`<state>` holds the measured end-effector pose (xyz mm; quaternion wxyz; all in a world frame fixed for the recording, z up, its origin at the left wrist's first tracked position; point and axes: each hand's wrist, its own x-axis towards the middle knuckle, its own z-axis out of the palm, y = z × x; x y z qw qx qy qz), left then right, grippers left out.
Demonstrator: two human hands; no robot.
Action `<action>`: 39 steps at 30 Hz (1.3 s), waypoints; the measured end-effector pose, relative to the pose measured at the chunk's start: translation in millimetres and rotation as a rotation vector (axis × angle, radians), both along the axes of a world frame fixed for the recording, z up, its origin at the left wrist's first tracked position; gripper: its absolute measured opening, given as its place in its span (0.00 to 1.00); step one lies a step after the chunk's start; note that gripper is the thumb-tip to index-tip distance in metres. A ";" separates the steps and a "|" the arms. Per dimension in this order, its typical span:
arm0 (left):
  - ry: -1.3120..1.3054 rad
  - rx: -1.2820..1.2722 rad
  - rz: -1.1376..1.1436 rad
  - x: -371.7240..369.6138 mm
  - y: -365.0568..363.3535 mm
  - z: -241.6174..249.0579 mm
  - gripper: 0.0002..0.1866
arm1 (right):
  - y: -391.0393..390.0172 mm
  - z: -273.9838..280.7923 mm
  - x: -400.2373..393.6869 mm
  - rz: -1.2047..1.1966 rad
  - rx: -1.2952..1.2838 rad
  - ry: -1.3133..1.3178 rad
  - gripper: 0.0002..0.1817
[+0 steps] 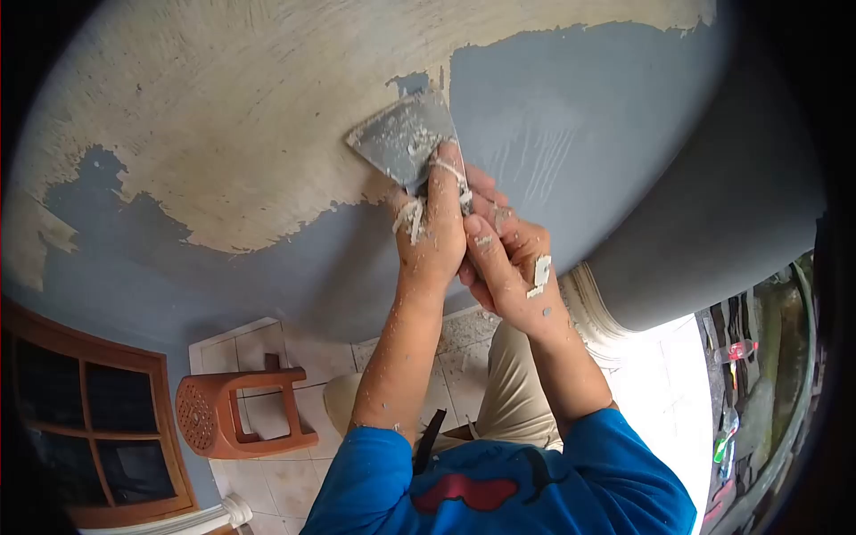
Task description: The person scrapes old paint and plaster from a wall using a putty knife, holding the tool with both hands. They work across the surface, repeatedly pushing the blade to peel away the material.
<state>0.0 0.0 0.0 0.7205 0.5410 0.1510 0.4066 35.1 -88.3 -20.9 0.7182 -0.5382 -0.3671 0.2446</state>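
A wide metal scraper [403, 135] lies with its blade against the wall, dusted with pale flakes. My left hand [434, 232] is closed round it close to the blade, one finger stretched along the metal. Just to the right, my right hand [508, 267] is wrapped about the handle end, which the fingers mostly hide. Paint chips stick to both hands and forearms. On the wall, grey paint [553, 116] meets a stripped beige area [241, 98] along a ragged edge. A small grey patch [412, 84] remains above the blade.
An orange plastic stool [203, 415] is on the tiled floor [312, 357] at lower left, near a wood-framed window [107, 428]. A rounded grey column [704, 214] with a moulded base bulges at right. Paint debris [464, 334] litters the floor by the wall.
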 end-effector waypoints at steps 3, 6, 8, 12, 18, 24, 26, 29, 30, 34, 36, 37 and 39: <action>0.015 0.011 -0.008 0.6 3.6 16.9 0.21 | 5.0 13.0 3.1 0.039 0.021 0.009 0.17; -0.006 0.026 -0.004 -4.4 -5.4 1.7 0.20 | -6.7 3.9 -6.8 0.013 -0.045 0.047 0.17; 0.006 -0.009 -0.020 -2.3 -8.1 -11.8 0.20 | -10.6 -8.0 -7.7 -0.010 -0.055 0.039 0.17; -0.003 -0.009 -0.001 5.9 -4.3 -5.4 0.21 | -3.8 -2.0 0.5 -0.024 -0.017 -0.023 0.17; 0.017 0.048 -0.028 -0.9 -5.0 2.3 0.22 | -8.6 10.5 -2.3 -0.006 -0.048 0.007 0.16; 0.007 -0.014 -0.023 4.5 -3.8 3.8 0.20 | -3.0 4.8 0.4 -0.033 -0.059 -0.020 0.18; 0.016 -0.017 -0.041 7.0 0.0 15.3 0.20 | -1.4 17.2 4.2 -0.026 -0.046 -0.041 0.18; -0.013 0.009 -0.020 0.2 -4.1 6.7 0.20 | -9.4 19.3 -1.3 0.027 -0.057 0.032 0.19; -0.013 0.007 -0.019 -1.0 -6.3 1.6 0.20 | -12.6 14.1 -1.6 0.035 -0.089 0.012 0.19; -0.002 -0.035 -0.022 -0.2 -8.4 -5.1 0.20 | -13.9 7.6 -1.5 0.018 -0.128 0.030 0.19; 0.008 -0.043 -0.027 1.1 -5.9 -2.8 0.20 | -12.4 11.1 0.2 0.031 -0.118 0.036 0.18; 0.009 -0.033 -0.031 1.4 -4.0 -2.4 0.20 | -12.1 12.4 0.5 0.034 -0.108 0.038 0.18; 0.012 -0.042 -0.029 1.5 -3.8 -3.5 0.20 | -6.4 7.7 -3.6 -0.004 -0.025 0.024 0.18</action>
